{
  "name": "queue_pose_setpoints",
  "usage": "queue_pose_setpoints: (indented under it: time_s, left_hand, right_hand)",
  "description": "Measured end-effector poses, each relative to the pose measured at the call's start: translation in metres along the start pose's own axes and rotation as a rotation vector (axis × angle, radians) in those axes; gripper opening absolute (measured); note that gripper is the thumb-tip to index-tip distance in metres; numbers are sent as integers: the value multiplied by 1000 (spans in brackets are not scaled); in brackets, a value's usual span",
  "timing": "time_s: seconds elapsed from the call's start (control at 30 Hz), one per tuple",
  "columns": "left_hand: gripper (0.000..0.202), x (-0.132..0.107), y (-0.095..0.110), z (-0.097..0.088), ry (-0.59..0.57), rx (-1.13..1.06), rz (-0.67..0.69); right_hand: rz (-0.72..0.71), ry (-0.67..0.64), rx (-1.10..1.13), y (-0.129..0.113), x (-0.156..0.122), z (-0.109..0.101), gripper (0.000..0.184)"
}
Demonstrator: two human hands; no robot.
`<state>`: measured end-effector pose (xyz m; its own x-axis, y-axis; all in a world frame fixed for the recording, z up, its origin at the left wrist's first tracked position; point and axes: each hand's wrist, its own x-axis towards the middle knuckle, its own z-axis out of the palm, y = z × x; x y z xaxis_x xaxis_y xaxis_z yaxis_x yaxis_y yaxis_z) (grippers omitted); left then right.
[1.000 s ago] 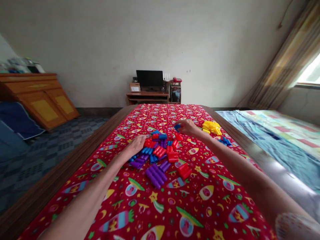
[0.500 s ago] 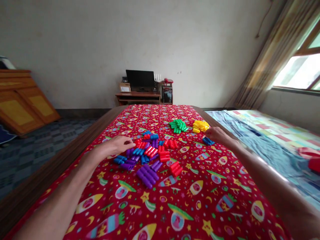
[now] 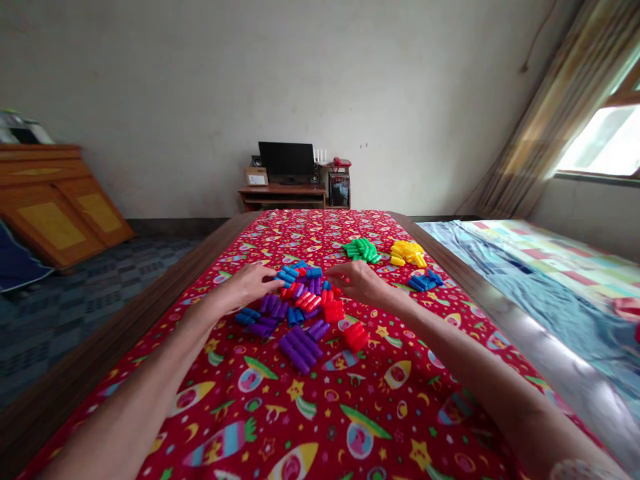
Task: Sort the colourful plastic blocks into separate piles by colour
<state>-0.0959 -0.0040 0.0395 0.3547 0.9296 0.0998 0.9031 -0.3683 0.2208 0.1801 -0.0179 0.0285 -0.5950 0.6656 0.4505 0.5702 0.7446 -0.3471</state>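
Two bare hands show in the single head view, both at a mixed pile (image 3: 300, 303) of blue, red and purple plastic pieces that lies midway along the cloth (image 3: 400, 407). The left hand (image 3: 253, 283) lies palm down and open, its fingertips touching the blue pieces (image 3: 295, 273) at the pile's far left corner. The right hand (image 3: 359, 280) is curled over the red pieces (image 3: 333, 308) on the pile's right side. Its knuckles hide the tips, so I cannot tell whether it pinches one.

Beyond the hands lie a green heap (image 3: 363, 250) and a yellow heap (image 3: 407, 253). A small blue heap (image 3: 424, 281) lies just right of the right hand.

The pieces look small, smooth and loosely stacked. A dragging wrist or a hasty pull could scatter the pile, or shove the purple pieces (image 3: 300, 343) and the red block (image 3: 355, 335), which lie near the forearms. The blue heap is the one nearest the right edge (image 3: 480, 293) of the table. A backward sweep of the right hand could push its pieces off toward the bed (image 3: 550, 280).

The left edge (image 3: 165, 287) is well apart from the left hand, so there is room on that side. A broad stretch of cloth runs from the pile back to the person, and more runs past the heaps to the far end.
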Motion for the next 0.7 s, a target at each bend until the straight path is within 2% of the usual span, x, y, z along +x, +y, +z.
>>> queue_pose_setpoints:
  time_s: [0.07,0.13,0.23,0.37,0.47,0.57,0.7]
  left_hand:
    - [39,-2,12,-2,-21,-113,67]
    - [40,-4,27,1,-59,-218,145]
    - [41,-4,43,9,-27,-280,174]
    - [36,-3,37,15,23,-236,121]
    - [27,-6,27,12,-76,-120,99]
    - [19,-11,27,9,-213,6,64]
    - [22,-15,38,12,-202,144,79]
  right_hand:
    - [9,35,80,-7,5,14,29]
    - [4,17,117,-12,8,22,31]
    - [25,-79,55,-16,9,18,21]
    - [239,-45,-295,-3,3,-13,23]
    - [420,-149,-504,25,-10,-44,26]
    - [489,-301,-573,58,-27,-70,27]
    - [573,-356,-592,93,-49,-89,31]
